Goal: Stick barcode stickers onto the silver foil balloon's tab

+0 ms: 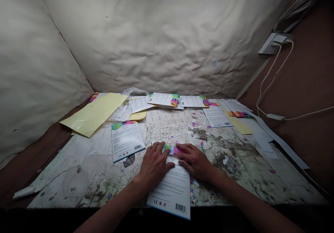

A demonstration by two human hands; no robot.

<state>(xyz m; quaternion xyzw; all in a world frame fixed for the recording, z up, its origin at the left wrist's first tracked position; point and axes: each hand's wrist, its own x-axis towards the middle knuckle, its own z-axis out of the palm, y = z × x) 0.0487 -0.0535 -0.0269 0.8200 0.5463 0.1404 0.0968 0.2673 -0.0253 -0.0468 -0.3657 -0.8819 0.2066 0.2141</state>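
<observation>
A flat white printed envelope (172, 187) lies in front of me, its text side up and its lower end, with a barcode, reaching past the table's near edge. Across its far end runs a multicoloured flap (171, 149). My left hand (156, 161) grips the flap's left side, fingers bent over the far edge and thumb on the white face. At the flap's right side, the bent fingers of my right hand (194, 159) press on the pink part. Left of my hands, another such envelope (127, 139) lies flat, its coloured flap at the far end.
Several similar envelopes (163, 98) line the back of the worn table (104, 184). Yellow sheets (96, 113) and clear plastic (121, 113) lie at the back left. White paper strips (281, 146) lie at the right. Cables hang from a wall socket (275, 43).
</observation>
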